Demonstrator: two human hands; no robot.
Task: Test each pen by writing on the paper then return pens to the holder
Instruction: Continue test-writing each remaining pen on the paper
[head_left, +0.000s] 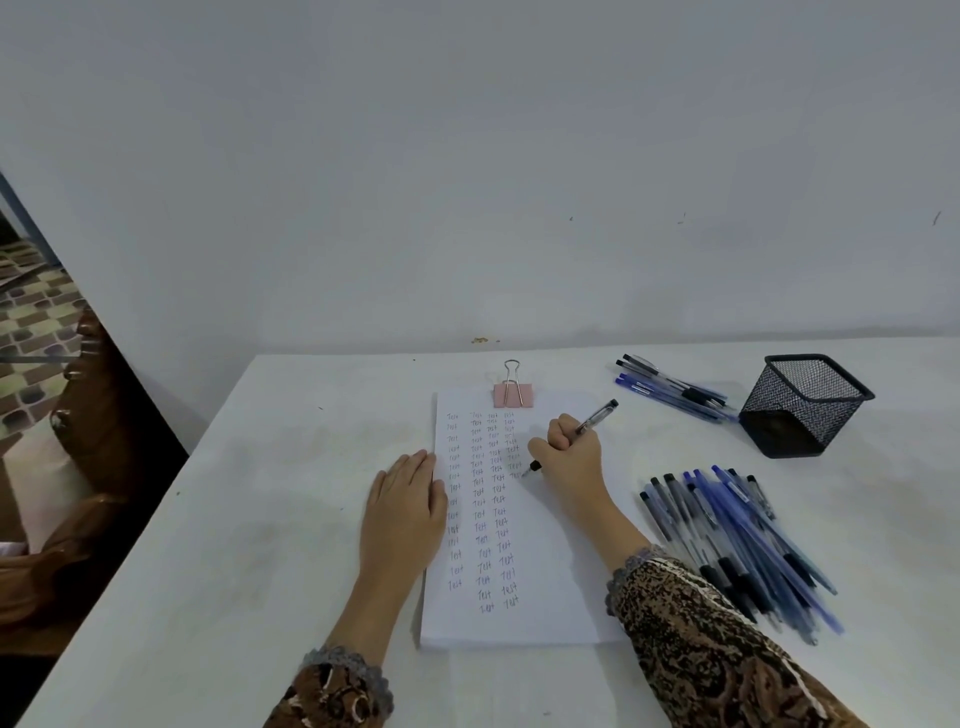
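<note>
Patterned brown sleeves (701, 649) lead up to both hands. The right grip (569, 457) is clamped on a clear black-tipped pen (595, 415), its point down on the white paper pad (545, 571) beside the rightmost column of writing. The left grip (402, 499) lies flat, fingers straight, on the pad's left edge. A pink binder clip (513, 395) pinches the pad's far edge. A heap of blue and black pens (743, 540) lies right of the pad; a smaller bunch of pens (675, 389) and the black mesh holder (805, 405) sit toward the white bench's (260, 519) far right.
</note>
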